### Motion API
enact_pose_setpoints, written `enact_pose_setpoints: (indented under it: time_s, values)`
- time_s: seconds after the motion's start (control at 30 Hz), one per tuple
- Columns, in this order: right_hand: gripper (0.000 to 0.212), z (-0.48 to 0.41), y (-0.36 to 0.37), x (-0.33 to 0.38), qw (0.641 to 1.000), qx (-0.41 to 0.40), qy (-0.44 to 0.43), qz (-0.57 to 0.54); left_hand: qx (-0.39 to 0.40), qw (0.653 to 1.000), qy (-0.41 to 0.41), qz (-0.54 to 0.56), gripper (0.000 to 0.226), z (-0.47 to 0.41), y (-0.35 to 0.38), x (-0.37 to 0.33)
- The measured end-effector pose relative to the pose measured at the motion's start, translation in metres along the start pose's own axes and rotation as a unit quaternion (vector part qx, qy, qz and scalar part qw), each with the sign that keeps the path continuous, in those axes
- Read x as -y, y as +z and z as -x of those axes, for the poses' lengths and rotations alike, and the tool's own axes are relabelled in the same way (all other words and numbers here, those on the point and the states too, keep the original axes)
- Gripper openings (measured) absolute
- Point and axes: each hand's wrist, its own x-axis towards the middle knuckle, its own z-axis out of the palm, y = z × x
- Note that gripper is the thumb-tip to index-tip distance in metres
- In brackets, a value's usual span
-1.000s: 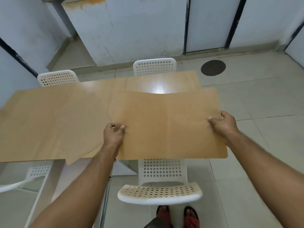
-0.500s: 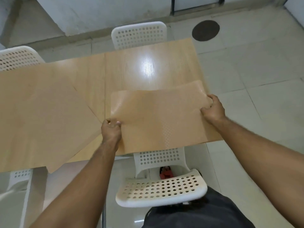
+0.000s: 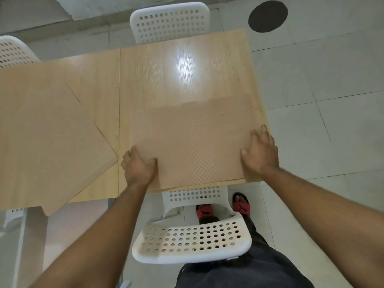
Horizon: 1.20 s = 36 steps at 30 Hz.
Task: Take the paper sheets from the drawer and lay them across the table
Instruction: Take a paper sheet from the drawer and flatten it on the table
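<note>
A tan paper sheet [image 3: 195, 140] with a faint checkered texture lies flat on the near right part of the wooden table [image 3: 182, 69]. My left hand [image 3: 138, 166] rests palm down on its near left corner, fingers spread. My right hand [image 3: 260, 151] presses flat on its right edge, fingers apart. Another tan sheet [image 3: 47, 129] lies skewed on the left half of the table, one corner hanging over the near edge. No drawer is in view.
A white perforated chair [image 3: 193, 240] stands between me and the table. Two more white chairs [image 3: 170, 19] [image 3: 12, 50] stand at the far side. The floor is grey tile with a dark round cover [image 3: 268, 15].
The sheet I held in the air by both side edges has come down flat onto the table's right half. Both hands have let go and now lie flat on it.
</note>
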Motion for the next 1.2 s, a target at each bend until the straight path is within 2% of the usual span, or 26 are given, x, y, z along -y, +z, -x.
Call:
enact_pose_setpoints:
  time_s: [0.27, 0.47, 0.67, 1.2]
  values:
    - [0.071, 0.016, 0.01, -0.011, 0.998, 0.019, -0.034, 0.046, 0.06, 0.993, 0.031, -0.1, 0.096, 0.018, 0.024, -0.003]
    - [0.07, 0.028, 0.015, -0.017, 0.999, -0.003, -0.011, 0.048, 0.083, 0.985, 0.059, -0.137, 0.11, 0.025, 0.025, -0.007]
    - [0.071, 0.024, 0.01, -0.025, 1.0, -0.005, 0.018, 0.024, 0.101, 0.983, 0.071, -0.139, 0.115, 0.037, 0.031, -0.016]
    - [0.074, 0.022, 0.014, -0.027, 1.0, 0.012, 0.012, 0.022, 0.1, 0.988, 0.035, -0.114, 0.12, 0.035, 0.033, -0.018]
